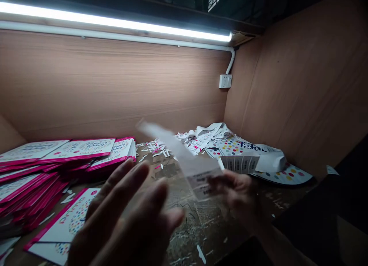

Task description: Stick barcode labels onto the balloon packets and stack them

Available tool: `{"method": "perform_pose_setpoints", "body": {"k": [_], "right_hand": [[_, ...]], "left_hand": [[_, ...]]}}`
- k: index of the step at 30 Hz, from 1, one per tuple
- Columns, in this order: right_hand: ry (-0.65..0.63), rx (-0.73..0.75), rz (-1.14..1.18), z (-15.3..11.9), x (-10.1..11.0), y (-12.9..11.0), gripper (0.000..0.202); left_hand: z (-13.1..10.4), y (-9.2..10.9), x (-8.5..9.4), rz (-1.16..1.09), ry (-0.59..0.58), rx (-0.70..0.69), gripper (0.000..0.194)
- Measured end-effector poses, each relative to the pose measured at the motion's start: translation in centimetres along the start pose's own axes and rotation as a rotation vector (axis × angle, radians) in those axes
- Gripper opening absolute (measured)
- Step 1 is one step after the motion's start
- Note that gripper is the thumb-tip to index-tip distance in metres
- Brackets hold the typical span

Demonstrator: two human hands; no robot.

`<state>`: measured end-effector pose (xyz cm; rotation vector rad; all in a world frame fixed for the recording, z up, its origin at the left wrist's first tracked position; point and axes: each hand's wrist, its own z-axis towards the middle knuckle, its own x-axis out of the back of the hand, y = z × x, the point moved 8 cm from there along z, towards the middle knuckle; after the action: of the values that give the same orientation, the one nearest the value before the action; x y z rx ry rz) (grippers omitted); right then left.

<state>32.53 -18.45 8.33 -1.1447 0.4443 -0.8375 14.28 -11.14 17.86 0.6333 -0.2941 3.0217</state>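
Note:
My right hand [240, 191] pinches a white strip of barcode labels [188, 162], blurred by motion, whose far end rises toward the back wall. Another curled length of label strip [240, 164] shows just behind that hand. In the left foreground my left hand [129, 220] is held with its fingers stretched out and apart, nothing in them. Partly hidden behind it, a white card with a pink edge and coloured dots [64, 220] lies on the worktop [189, 223].
Stacks of pink-edged printed cards [77, 149] fill the left side. Paper scraps [161, 147] litter the back. At the right, a dotted printed sheet [293, 174] lies by the side wall. A socket [225, 81] and a lit tube [115, 22] are on the enclosure.

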Motion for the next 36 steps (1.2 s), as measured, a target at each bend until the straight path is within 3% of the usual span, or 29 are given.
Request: {"method": "perform_pose_setpoints", "body": {"k": [1,3,5,7,9,11,15,17,19,21,24,27,36], "right_hand": [[0.057,-0.112,0.123,0.6,0.5,1.6,0.017],[0.138,-0.244,0.322,1.5,1.1,4.2,0.02],[0.175,-0.304,0.42,2.1,1.3,5.9,0.024],[0.181,-0.331,0.458,2.2,1.2,7.1,0.026],[0.183,-0.338,0.463,2.0,1.1,8.0,0.027],[0.178,-0.33,0.446,1.7,1.0,8.8,0.027],[0.124,-0.314,0.336,0.9,1.2,10.4,0.03],[0.189,-0.232,0.134,0.7,2.7,10.0,0.034],[0.353,0.019,-0.216,0.5,5.1,7.1,0.036],[0.414,0.359,-0.58,0.1,5.5,3.0,0.032],[0.18,0.661,-0.899,0.2,3.3,0.3,0.021],[0.056,0.727,-0.989,0.4,2.4,0.5,0.02],[0.058,0.859,-0.95,-1.4,2.9,0.4,0.019]], "left_hand": [[-0.5,-1.1,-0.3,-0.063,0.064,0.13,0.036],[-2.5,-4.3,-3.6,-0.317,0.118,0.565,0.035],[-5.9,-6.4,-10.2,-0.773,0.075,1.093,0.033],[-8.0,-5.8,-16.1,-1.223,0.117,1.439,0.035],[-8.4,-4.4,-20.0,-1.534,0.121,1.594,0.038],[-8.4,-3.6,-21.7,-1.639,0.117,1.648,0.036],[-9.2,-3.4,-22.6,-1.551,0.143,1.734,0.03],[-9.5,-3.4,-23.0,-1.518,0.147,1.762,0.027],[-9.5,-3.2,-23.4,-1.507,0.133,1.771,0.023],[-9.2,-2.8,-23.6,-1.507,0.116,1.769,0.02],[-8.4,-1.9,-23.9,-1.521,0.088,1.757,0.02],[-8.1,-1.1,-24.0,-1.507,0.069,1.775,0.016],[-9.0,0.1,-24.3,-1.41,0.003,1.82,0.011]]}}
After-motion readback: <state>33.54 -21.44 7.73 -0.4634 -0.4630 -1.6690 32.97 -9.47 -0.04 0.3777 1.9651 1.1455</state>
